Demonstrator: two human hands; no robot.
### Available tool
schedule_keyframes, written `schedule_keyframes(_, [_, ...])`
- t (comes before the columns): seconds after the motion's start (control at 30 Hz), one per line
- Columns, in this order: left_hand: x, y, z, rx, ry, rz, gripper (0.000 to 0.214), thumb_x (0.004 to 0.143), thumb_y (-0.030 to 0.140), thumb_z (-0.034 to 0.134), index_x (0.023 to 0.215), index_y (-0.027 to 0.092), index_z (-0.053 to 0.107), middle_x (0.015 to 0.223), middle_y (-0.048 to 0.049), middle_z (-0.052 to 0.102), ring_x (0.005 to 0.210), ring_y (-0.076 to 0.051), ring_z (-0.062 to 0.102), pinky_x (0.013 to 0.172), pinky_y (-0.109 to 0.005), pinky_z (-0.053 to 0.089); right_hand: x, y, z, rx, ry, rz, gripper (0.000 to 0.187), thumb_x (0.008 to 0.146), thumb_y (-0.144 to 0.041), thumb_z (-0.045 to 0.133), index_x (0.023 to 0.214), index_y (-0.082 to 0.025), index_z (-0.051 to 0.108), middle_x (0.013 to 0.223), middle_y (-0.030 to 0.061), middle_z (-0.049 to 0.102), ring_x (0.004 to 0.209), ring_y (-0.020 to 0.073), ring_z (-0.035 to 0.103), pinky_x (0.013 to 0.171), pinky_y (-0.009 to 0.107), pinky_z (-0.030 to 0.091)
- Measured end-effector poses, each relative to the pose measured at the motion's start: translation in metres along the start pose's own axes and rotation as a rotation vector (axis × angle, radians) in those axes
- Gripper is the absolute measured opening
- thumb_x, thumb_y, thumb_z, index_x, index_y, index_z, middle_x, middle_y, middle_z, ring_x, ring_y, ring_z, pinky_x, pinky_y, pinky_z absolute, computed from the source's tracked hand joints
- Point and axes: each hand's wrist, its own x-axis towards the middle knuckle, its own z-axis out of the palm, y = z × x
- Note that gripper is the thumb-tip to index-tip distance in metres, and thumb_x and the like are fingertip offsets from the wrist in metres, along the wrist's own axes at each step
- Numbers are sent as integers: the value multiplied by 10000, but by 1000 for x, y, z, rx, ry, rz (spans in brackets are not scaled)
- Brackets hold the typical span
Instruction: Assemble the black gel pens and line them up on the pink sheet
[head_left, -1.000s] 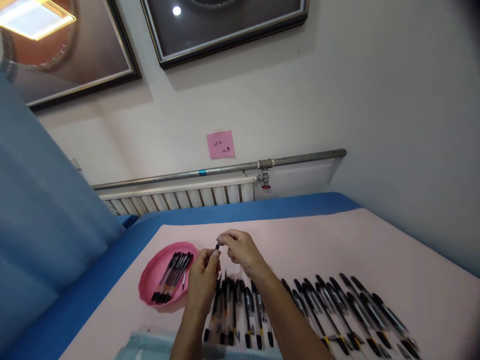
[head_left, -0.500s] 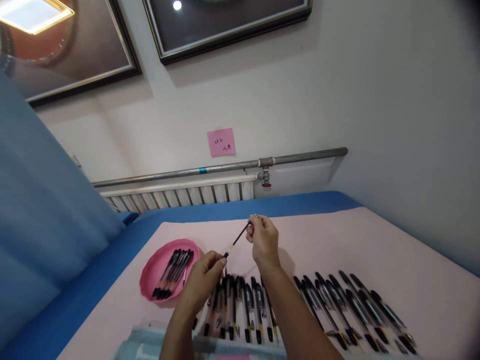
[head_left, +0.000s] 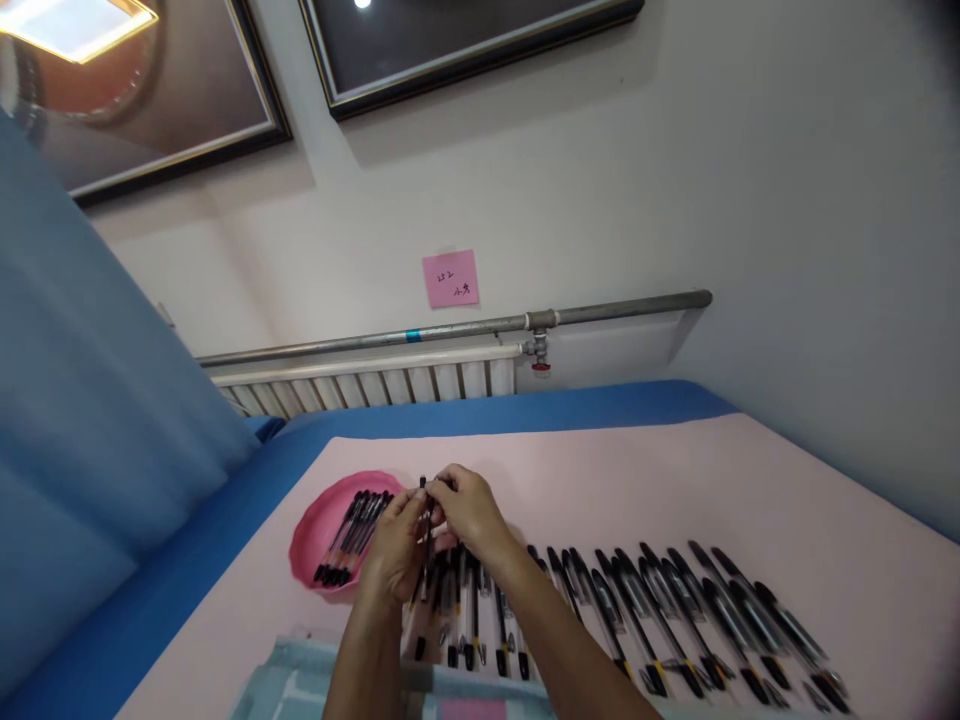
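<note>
My left hand (head_left: 399,552) and my right hand (head_left: 466,512) meet above a pink table sheet (head_left: 600,490), both closed on one thin black pen (head_left: 424,540) held nearly upright between them. The right fingers pinch its top end; the left fingers wrap its lower part. Just below the hands lies a row of several black pens (head_left: 660,610) side by side. A pink dish (head_left: 313,530) at the left holds several more black pens (head_left: 351,535).
A blue cloth (head_left: 525,410) covers the table under the pink sheet. A light blue fabric (head_left: 300,690) lies at the near edge. Behind are a white radiator (head_left: 375,385), a metal pipe (head_left: 600,312), a pink note (head_left: 450,278) and framed pictures (head_left: 465,40).
Half a second ago my right hand had drawn a thin refill up and away from the left hand. Now the hands are back together with the pen held upright between them.
</note>
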Motion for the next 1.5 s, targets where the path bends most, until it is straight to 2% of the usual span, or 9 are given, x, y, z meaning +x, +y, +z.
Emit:
schedule_keyframes(0.17, [-3,2,1,44,-6,-2,186,672,236,631,839,169,584,662,15,597,603,-109,591,542,-229,482,6,4,-7,-74,-4,-20,44,658,-169,548,625,-169,520,396,-65,492,353,83,478,301,146,348])
schedule_keyframes(0.3, [-4,1,0,107,-63,-9,261,699,210,601,958,177,605,766,-18,618,673,-123,594,564,-238,493,9,12,-8,-75,-17,-17,48,673,-210,534,653,-180,502,411,-65,496,351,93,475,279,149,312])
schedule_keyframes(0.43, [-5,-1,1,154,-63,6,327,707,219,604,1031,182,599,900,-55,622,768,-150,590,602,-261,502,12,16,-9,-60,-22,-42,90,667,-255,547,656,-184,494,404,-61,501,357,99,481,304,158,306])
schedule_keyframes(0.53, [-4,-1,2,174,-34,17,387,712,247,619,1091,179,578,1021,-91,609,854,-166,580,659,-274,499,18,13,-20,-63,43,-69,119,664,-292,549,677,-183,503,410,-61,510,341,89,452,329,172,298])
schedule_keyframes(0.67, [-2,1,1,174,111,40,348,713,240,627,1042,133,586,1113,-144,568,887,-180,581,691,-277,494,28,9,-48,-108,226,-107,145,660,-322,541,681,-185,498,437,-53,526,375,91,464,371,184,304])
schedule_keyframes(0.77, [0,1,-2,167,144,44,297,721,222,613,997,116,588,1078,-152,574,852,-182,589,663,-281,501,33,12,-62,-160,339,-125,118,639,-295,542,643,-192,484,440,-50,525,429,113,511,415,200,336])
schedule_keyframes(0.87, [1,-1,-3,188,135,42,275,704,230,632,953,116,604,1024,-135,591,816,-178,592,637,-282,507,35,18,-64,-201,392,-129,99,636,-282,525,631,-200,469,440,-50,519,450,129,535,436,214,358])
schedule_keyframes(1.2, [1,-5,-1,212,116,53,250,708,224,604,933,115,612,1010,-127,596,803,-177,590,609,-279,500,48,42,-52,-347,419,-184,131,665,-326,498,653,-198,471,606,-38,544,461,107,523,477,226,408])
schedule_keyframes(1.5, [3,-8,-1,198,125,42,257,674,245,641,900,125,623,956,-108,611,773,-166,593,621,-288,500,62,53,-59,-493,474,-286,164,695,-366,476,669,-204,491,641,-16,554,589,132,500,573,242,412])
